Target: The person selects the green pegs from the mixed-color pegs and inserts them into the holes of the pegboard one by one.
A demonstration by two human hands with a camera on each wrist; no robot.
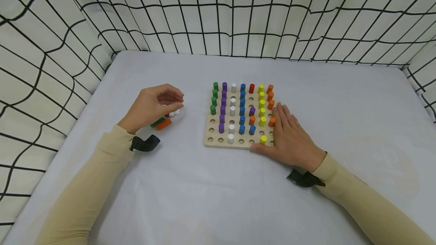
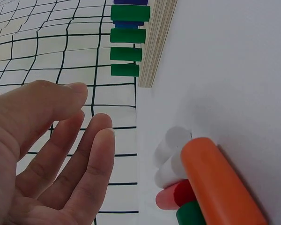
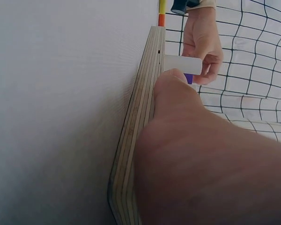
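A wooden peg board (image 1: 226, 146) stands in the middle of the table, with rows of green, purple, white, blue, red, yellow and orange pegs upright in its holes. My right hand (image 1: 294, 143) rests along its right side, fingers straight, thumb at the front edge. To the board's left, my left hand (image 1: 150, 105) hovers over loose pegs, its fingers loosely bent. Nothing shows between thumb and fingers in the left wrist view. Below it lie an orange peg (image 2: 220, 183), a green peg (image 1: 158, 121), a red peg (image 2: 175, 194) and white pegs (image 2: 168, 145).
A white cloth (image 1: 204, 192) covers the table. Black wire grid (image 1: 233, 18) walls stand along the back and the left side. Some holes in the board's front rows hold no peg. Dark straps (image 1: 144, 143) hang at both wrists.
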